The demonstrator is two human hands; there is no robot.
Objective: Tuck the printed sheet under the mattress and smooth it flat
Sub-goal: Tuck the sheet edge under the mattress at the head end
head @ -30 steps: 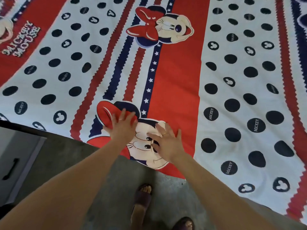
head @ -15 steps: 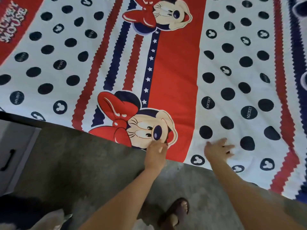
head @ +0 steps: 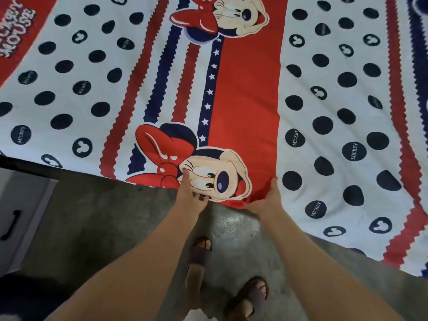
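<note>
1. From the head view, the red, white and navy cartoon-printed cotton sheet [head: 243,93] lies spread across the bed, its near edge running along the mattress side just above the grey concrete floor [head: 111,205].

2. The left hand [head: 188,193] grips that edge at the cartoon face, thumb lying on top and fingers curled beneath the cloth. The right hand [head: 266,200] pinches the red band just beside it, where the fabric bunches into a small peak.

3. By my reckoning the tucking here is in hand, not finished: the edge between the 2 hands sits loose and puckered. To the left the sheet ends in a straight line against the dark bed frame [head: 27,164]; whether it is tucked there I cannot tell.

4. Smoothing is partly left: soft ripples run through the polka-dot panel on the right.

5. The cloth looks thin and limp, matte, with zigzag-edged stripes. A white cabinet with a black handle [head: 14,223] stands at the left, and 2 feet in dark sandals [head: 199,253] are on the floor.
</note>
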